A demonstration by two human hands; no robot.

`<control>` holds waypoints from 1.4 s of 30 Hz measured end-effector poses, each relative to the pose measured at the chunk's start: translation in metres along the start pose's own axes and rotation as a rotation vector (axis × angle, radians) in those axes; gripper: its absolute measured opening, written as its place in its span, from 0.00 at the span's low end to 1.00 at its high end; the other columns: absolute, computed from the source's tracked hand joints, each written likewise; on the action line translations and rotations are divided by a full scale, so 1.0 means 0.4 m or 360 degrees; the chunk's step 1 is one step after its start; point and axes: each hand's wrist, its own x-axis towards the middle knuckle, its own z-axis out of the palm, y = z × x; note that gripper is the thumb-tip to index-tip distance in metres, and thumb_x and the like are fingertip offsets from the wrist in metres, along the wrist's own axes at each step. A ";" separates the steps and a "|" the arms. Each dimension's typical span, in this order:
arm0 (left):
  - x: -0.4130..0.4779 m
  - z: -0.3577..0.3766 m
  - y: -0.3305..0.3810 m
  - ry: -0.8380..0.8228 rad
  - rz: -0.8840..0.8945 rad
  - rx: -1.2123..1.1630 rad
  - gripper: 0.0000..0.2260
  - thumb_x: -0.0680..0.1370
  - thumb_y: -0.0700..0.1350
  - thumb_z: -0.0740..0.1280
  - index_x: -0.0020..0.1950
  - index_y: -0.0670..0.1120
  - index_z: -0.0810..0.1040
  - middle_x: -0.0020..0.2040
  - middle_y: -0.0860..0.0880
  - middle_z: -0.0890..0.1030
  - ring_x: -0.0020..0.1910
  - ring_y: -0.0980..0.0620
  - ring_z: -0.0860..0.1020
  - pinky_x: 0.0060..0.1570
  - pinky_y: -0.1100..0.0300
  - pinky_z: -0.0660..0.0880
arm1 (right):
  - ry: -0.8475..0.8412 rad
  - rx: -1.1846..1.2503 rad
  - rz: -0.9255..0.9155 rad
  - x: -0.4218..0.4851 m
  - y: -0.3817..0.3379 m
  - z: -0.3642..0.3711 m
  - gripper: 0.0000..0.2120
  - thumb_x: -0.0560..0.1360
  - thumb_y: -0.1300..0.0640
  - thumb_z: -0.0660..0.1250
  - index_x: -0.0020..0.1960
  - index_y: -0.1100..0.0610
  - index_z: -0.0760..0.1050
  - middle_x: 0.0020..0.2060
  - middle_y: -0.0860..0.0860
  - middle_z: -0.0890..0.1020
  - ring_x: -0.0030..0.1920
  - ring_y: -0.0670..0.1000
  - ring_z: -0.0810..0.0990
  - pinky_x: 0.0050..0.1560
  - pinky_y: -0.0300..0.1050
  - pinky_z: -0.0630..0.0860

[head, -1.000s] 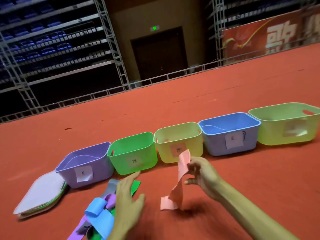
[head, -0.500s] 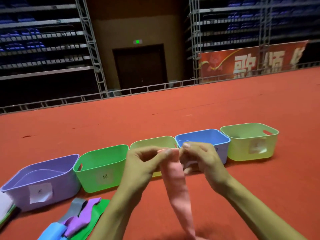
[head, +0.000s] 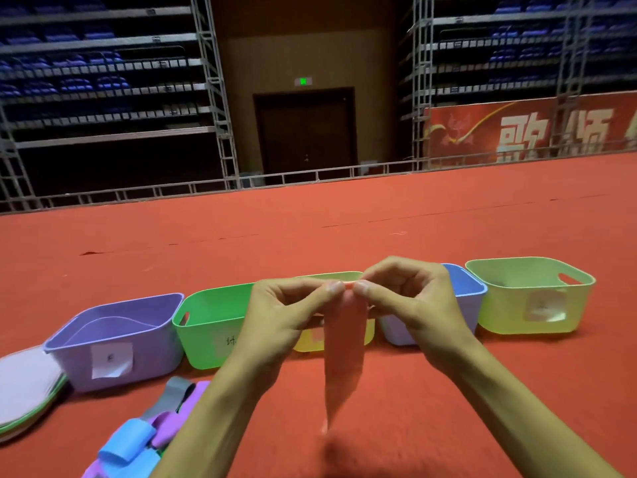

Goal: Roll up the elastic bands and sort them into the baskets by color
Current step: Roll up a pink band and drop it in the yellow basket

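A pink elastic band [head: 343, 353] hangs down from my two hands above the red floor. My left hand [head: 286, 315] and my right hand [head: 410, 301] both pinch its top edge between thumb and fingers, close together. Behind them stands a row of baskets: purple [head: 113, 343], green [head: 206, 326], a yellow one [head: 310, 343] mostly hidden by my hands, blue [head: 465, 298] and a yellow-green one [head: 531, 298]. Each basket whose front shows carries a paper label. A pile of loose bands [head: 151, 429], blue, purple, grey and green, lies at the lower left.
A stack of flat rounded lids [head: 24, 391] lies left of the purple basket. Red carpet [head: 344, 222] stretches far behind the baskets to a metal railing [head: 310, 175], scaffolding and a dark door.
My left hand left the band pile and joined the right hand at the pink band's top edge. The band now hangs straight, lifted off the floor. The view shifted so the baskets appear more centred.
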 end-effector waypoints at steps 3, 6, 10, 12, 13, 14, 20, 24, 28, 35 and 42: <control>-0.001 -0.006 0.012 0.0035 0.0064 -0.0003 0.09 0.75 0.42 0.73 0.50 0.38 0.87 0.47 0.39 0.87 0.47 0.44 0.86 0.46 0.53 0.83 | -0.0061 0.0009 0.0100 0.010 -0.002 0.020 0.07 0.72 0.57 0.78 0.42 0.61 0.85 0.36 0.59 0.86 0.38 0.51 0.82 0.37 0.43 0.80; 0.000 -0.016 0.017 0.0042 0.0064 0.0012 0.10 0.74 0.45 0.74 0.49 0.39 0.88 0.47 0.39 0.87 0.47 0.45 0.85 0.46 0.53 0.82 | -0.0001 0.0018 0.0077 0.016 -0.004 0.036 0.09 0.72 0.57 0.76 0.41 0.64 0.85 0.37 0.64 0.85 0.37 0.52 0.82 0.35 0.41 0.79; 0.000 -0.027 0.025 0.0032 0.0045 -0.0014 0.13 0.71 0.48 0.75 0.48 0.39 0.88 0.47 0.38 0.87 0.46 0.46 0.84 0.42 0.59 0.80 | -0.0023 -0.0005 0.0032 0.022 -0.011 0.041 0.05 0.75 0.64 0.74 0.43 0.65 0.85 0.38 0.62 0.87 0.38 0.53 0.84 0.39 0.46 0.82; 0.002 -0.029 0.028 0.0014 0.0026 -0.0023 0.14 0.71 0.50 0.75 0.47 0.38 0.87 0.47 0.36 0.86 0.46 0.45 0.84 0.41 0.60 0.79 | -0.0033 -0.0016 0.0047 0.023 -0.013 0.039 0.05 0.75 0.64 0.74 0.44 0.66 0.85 0.38 0.63 0.86 0.38 0.53 0.84 0.39 0.46 0.81; 0.003 -0.029 0.030 0.0007 0.0013 -0.0015 0.15 0.72 0.50 0.75 0.46 0.38 0.87 0.47 0.35 0.86 0.46 0.45 0.83 0.40 0.60 0.79 | -0.0033 -0.0021 0.0050 0.022 -0.014 0.038 0.05 0.75 0.64 0.74 0.44 0.66 0.85 0.38 0.64 0.86 0.38 0.53 0.84 0.38 0.45 0.81; 0.005 -0.028 0.031 0.0004 0.0001 -0.0003 0.16 0.72 0.51 0.74 0.46 0.37 0.86 0.47 0.33 0.86 0.45 0.45 0.83 0.40 0.61 0.79 | -0.0032 -0.0024 0.0049 0.022 -0.014 0.037 0.05 0.75 0.63 0.74 0.44 0.66 0.85 0.39 0.64 0.86 0.38 0.54 0.83 0.38 0.45 0.81; 0.015 -0.031 0.039 0.0005 0.0005 0.0037 0.18 0.72 0.50 0.74 0.45 0.33 0.85 0.47 0.31 0.84 0.42 0.47 0.81 0.40 0.60 0.79 | -0.0053 0.0006 0.0095 0.024 -0.019 0.031 0.10 0.71 0.57 0.75 0.46 0.65 0.86 0.42 0.64 0.87 0.42 0.59 0.84 0.45 0.60 0.82; 0.017 -0.031 0.046 -0.0006 0.0017 0.0068 0.18 0.71 0.51 0.75 0.45 0.35 0.86 0.46 0.32 0.85 0.42 0.49 0.81 0.44 0.57 0.79 | -0.0043 0.0025 0.0116 0.025 -0.020 0.030 0.10 0.72 0.58 0.75 0.47 0.66 0.85 0.43 0.64 0.87 0.44 0.61 0.85 0.50 0.67 0.81; 0.014 -0.031 0.051 0.0009 0.0029 0.0100 0.16 0.72 0.51 0.74 0.44 0.37 0.87 0.44 0.35 0.86 0.41 0.49 0.81 0.42 0.58 0.79 | -0.0044 0.0044 0.0136 0.029 -0.019 0.031 0.11 0.71 0.58 0.75 0.47 0.66 0.85 0.42 0.65 0.86 0.42 0.59 0.85 0.48 0.63 0.83; 0.005 -0.028 0.066 -0.0024 0.0030 0.0088 0.12 0.72 0.46 0.75 0.47 0.37 0.87 0.45 0.38 0.87 0.44 0.46 0.84 0.43 0.57 0.80 | -0.0061 0.0070 0.0154 0.029 -0.021 0.036 0.09 0.70 0.54 0.75 0.43 0.61 0.86 0.38 0.60 0.86 0.39 0.53 0.83 0.39 0.46 0.80; 0.008 -0.026 0.062 0.0008 0.0002 0.0043 0.15 0.71 0.48 0.75 0.46 0.36 0.87 0.46 0.35 0.86 0.45 0.43 0.83 0.42 0.58 0.80 | -0.0057 0.0059 0.0172 0.030 -0.028 0.040 0.13 0.72 0.52 0.74 0.40 0.62 0.84 0.36 0.60 0.85 0.38 0.53 0.83 0.38 0.44 0.79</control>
